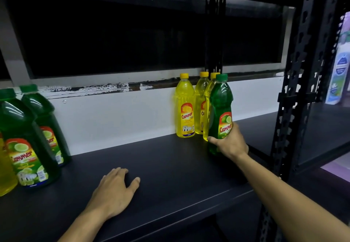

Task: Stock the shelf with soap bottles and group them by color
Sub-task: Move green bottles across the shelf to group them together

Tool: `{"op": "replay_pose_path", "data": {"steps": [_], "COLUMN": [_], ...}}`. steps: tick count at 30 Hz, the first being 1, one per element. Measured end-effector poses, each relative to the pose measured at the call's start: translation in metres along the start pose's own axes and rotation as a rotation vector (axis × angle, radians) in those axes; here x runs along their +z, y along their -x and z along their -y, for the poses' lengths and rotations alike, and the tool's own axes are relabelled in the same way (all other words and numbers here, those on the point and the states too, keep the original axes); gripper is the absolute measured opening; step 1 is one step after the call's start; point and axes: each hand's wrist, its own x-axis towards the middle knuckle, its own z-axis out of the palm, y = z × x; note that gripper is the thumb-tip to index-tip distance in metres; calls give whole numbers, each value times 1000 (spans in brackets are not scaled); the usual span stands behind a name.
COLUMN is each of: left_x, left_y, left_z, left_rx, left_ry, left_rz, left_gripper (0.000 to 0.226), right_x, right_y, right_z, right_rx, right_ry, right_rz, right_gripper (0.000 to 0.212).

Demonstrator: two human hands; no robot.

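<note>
Gripped low around its label by the right hand point(230, 143): green-capped green plastic soap bottle point(220, 113), upright near the black shelf point(170, 166) right back corner, against three yellow bottles point(184, 107). Rested flat, fingers spread: left hand point(115, 190). Likely full, heavy, slick; best held at the waist.

I see two bare forearms reaching in from the bottom edge, no sleeves showing on either. My left hand point(115, 190) and right hand point(230, 143) wear no gloves, rings, watch or wristband; the fingernails look short and unpainted.
</note>
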Motion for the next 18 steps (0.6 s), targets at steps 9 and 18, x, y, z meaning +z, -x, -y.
{"op": "replay_pose_path", "data": {"steps": [9,18], "left_x": [-19,-51], "left_y": [14,44], "left_z": [35,88], "left_rx": [11,-143], "left_ry": [51,-31], "left_rz": [70,24], "left_gripper": [62,60], "right_x": [26,79], "right_y": [67,139], "right_z": [50,115], "right_rx": [-123,-209], "right_ry": [64,-114], "right_rz": [77,366], "right_gripper": [105,105]}}
